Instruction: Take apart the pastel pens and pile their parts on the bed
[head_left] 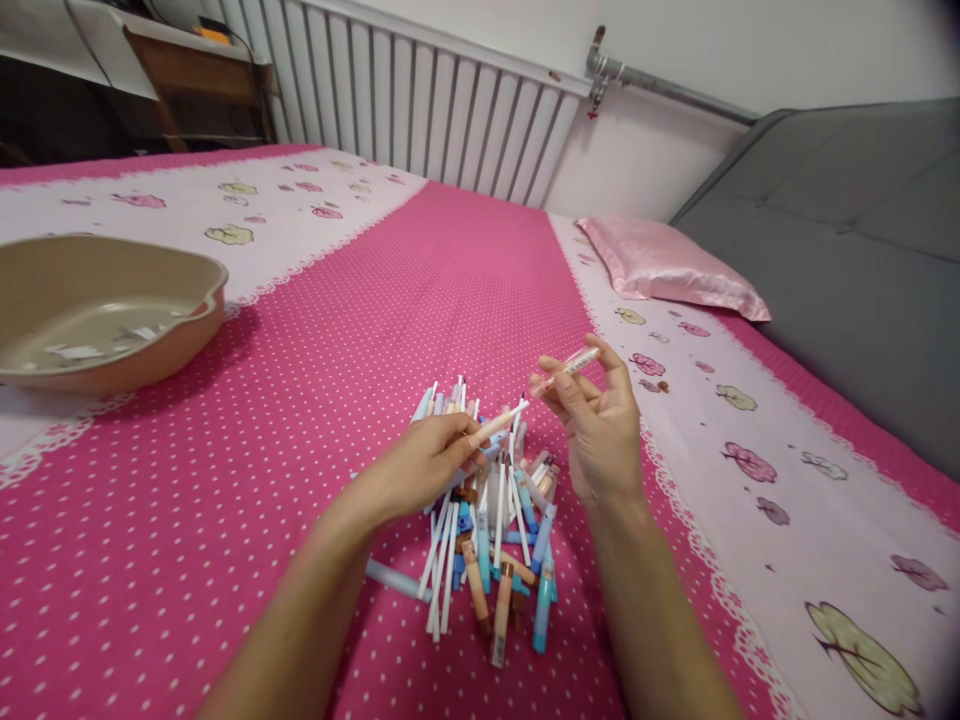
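My left hand [427, 462] is closed on a pale peach pen barrel [491, 428], whose white tip points up and to the right. Facing that tip, my right hand [604, 435] pinches a clear pinkish pen tube [577, 362] with printing on its side. The near ends of the two pieces lie close together; whether they touch I cannot tell. Beneath both hands spreads a pile of pen parts: thin white sticks [444, 560], peach barrels [475, 580] and blue barrels [541, 610], some with brown or blue ends. My left hand hides part of the pile.
A beige plastic basin [214, 300] with white scraps inside stands at the left on the pink dotted bedspread [300, 520]. Toward the back right lies a pink pillow [667, 262] beside a grey padded headboard [847, 220]. A white radiator [420, 95] lines the wall.
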